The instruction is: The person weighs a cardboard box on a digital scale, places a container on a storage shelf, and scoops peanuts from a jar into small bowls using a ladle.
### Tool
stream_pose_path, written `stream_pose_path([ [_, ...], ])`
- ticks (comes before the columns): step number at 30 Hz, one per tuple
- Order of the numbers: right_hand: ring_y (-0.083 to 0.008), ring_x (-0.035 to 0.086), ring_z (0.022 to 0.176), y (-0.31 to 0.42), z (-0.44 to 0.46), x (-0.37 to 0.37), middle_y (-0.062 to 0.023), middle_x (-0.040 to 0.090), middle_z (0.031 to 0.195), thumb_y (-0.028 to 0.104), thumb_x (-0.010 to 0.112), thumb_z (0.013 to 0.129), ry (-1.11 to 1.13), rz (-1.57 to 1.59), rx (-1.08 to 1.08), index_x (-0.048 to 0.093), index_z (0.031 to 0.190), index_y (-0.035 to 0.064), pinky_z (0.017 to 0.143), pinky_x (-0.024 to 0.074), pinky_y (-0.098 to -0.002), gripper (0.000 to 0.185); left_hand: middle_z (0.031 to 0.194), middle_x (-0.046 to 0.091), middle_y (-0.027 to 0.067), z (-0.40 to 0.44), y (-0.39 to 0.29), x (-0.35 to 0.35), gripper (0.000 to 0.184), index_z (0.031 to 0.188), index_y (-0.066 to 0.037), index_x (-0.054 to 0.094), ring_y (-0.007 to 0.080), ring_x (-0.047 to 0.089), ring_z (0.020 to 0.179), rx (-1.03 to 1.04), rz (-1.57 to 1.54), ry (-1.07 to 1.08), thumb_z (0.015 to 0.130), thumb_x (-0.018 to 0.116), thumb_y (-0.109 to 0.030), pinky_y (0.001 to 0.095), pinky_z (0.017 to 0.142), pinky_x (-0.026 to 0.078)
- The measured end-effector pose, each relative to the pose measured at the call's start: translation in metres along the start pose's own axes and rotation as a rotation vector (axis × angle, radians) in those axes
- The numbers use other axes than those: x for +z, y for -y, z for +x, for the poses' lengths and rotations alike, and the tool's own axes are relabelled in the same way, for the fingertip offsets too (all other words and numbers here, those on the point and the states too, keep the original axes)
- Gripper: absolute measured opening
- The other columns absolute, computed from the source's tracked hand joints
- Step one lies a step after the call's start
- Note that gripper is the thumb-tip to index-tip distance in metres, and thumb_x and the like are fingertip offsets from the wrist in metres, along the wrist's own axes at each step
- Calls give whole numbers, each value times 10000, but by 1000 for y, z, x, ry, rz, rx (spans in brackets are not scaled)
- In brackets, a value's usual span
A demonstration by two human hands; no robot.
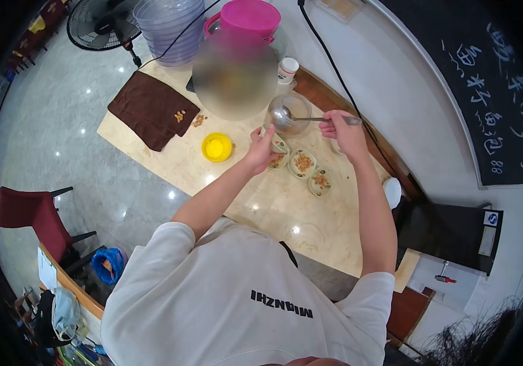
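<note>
Between the fingers of my left hand [261, 150] is a small patterned dish [279, 144], tilted beside a clear bowl [303, 105]. My right hand [342, 134] is closed round the handle of a metal ladle [282, 116], whose head sits at the clear bowl's left side. What the ladle carries, if anything, I cannot make out. Just below the hands, small dishes with brown bits in them stand on the table: one dish [303, 163] in the middle and another dish [320, 183] nearer to me. A third is partly hidden behind my left hand.
A yellow tub [217, 147] stands left of my left hand on the pale table [267, 210]. Beyond are a brown cloth [150, 110], a white jar [287, 70], a pink lidded container [250, 18] and stacked clear tubs [168, 30]. A black cable [334, 64] hangs along the wall.
</note>
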State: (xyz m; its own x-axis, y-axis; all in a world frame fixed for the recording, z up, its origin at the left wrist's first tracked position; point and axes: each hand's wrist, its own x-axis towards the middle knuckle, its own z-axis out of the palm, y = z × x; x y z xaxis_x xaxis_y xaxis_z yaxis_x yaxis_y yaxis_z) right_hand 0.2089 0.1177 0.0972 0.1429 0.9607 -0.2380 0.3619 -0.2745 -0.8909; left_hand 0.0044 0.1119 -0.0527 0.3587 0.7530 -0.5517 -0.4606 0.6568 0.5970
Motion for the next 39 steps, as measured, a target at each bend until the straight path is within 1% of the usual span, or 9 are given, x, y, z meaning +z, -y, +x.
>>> stream_pose_path([
  [6, -201, 697, 872, 3, -46, -16, -156, 704, 972, 271, 473, 1052, -180, 191, 55, 628, 1082, -20, 804, 591, -326, 331, 1519, 313, 165, 12, 14, -20, 900, 1559, -116, 38, 316, 445, 1346, 16, -76, 114, 973, 560, -558, 572, 1059, 437],
  [12, -197, 682, 917, -25, -118, 0, -148, 699, 1004, 249, 455, 1067, -294, 125, -223, 632, 1084, -52, 846, 565, -328, 350, 1499, 362, 123, -7, 13, -23, 749, 1549, -135, 122, 288, 479, 1321, 36, -111, 165, 1022, 470, -537, 537, 1047, 459],
  [14, -220, 662, 993, -38, -150, 9, -146, 684, 1030, 249, 426, 1078, -318, -23, -320, 627, 1091, -52, 900, 554, -358, 362, 1382, 528, 91, -20, 10, -22, 632, 1470, -116, 323, 238, 564, 1252, -35, -77, 184, 1045, 304, -584, 429, 1061, 478],
  [17, -266, 656, 1012, -67, -197, 20, -155, 670, 1089, 159, 535, 1021, -262, -228, -427, 654, 1078, -14, 916, 539, -386, 218, 1415, 532, 96, -35, 17, -22, 691, 1481, -109, 362, 244, 556, 1281, -73, -146, 278, 1033, 245, -621, 409, 1075, 476],
  [19, -330, 657, 1004, -84, -222, 29, -169, 653, 1120, 32, 633, 897, -117, -716, -727, 679, 1072, 47, 911, 536, -404, 181, 1443, 511, 94, -47, 22, -20, 716, 1489, -104, 359, 246, 540, 1301, -100, -164, 308, 1025, 233, -635, 413, 1082, 471],
  [22, -367, 646, 1022, -98, -245, 36, -177, 640, 1142, -45, 658, 807, -30, -747, -765, 687, 1055, 93, 903, 539, -413, 285, 1465, 496, 92, -61, 32, -15, 752, 1496, -104, 360, 242, 522, 1324, -143, -194, 346, 1011, 220, -662, 412, 1089, 465],
  [26, -343, 645, 1058, -128, -264, 50, -157, 643, 1135, 11, 714, 778, -157, -744, -783, 700, 1034, 104, 857, 576, -408, 273, 1467, 494, 64, -72, 39, -20, 727, 1488, -141, 382, 222, 521, 1320, -237, -197, 315, 1007, 268, -673, 404, 1077, 454],
  [33, -374, 639, 1052, -144, -288, 81, -194, 634, 1152, -21, 617, 856, -430, -464, -693, 671, 1074, 37, 901, 536, -423, 232, 1428, 526, 48, -80, 62, -69, 660, 1474, -143, 395, 224, 553, 1282, -307, 54, 159, 1038, 274, -624, 462, 1054, 447],
  [39, -367, 640, 1048, -156, -307, 105, -235, 639, 1130, 10, 557, 927, -562, -299, -517, 658, 1053, -24, 907, 526, -417, 165, 1306, 584, 95, -60, 76, -98, 673, 1402, -78, 455, 245, 620, 1148, -314, 395, -58, 1023, 350, -623, 459, 913, 532],
])
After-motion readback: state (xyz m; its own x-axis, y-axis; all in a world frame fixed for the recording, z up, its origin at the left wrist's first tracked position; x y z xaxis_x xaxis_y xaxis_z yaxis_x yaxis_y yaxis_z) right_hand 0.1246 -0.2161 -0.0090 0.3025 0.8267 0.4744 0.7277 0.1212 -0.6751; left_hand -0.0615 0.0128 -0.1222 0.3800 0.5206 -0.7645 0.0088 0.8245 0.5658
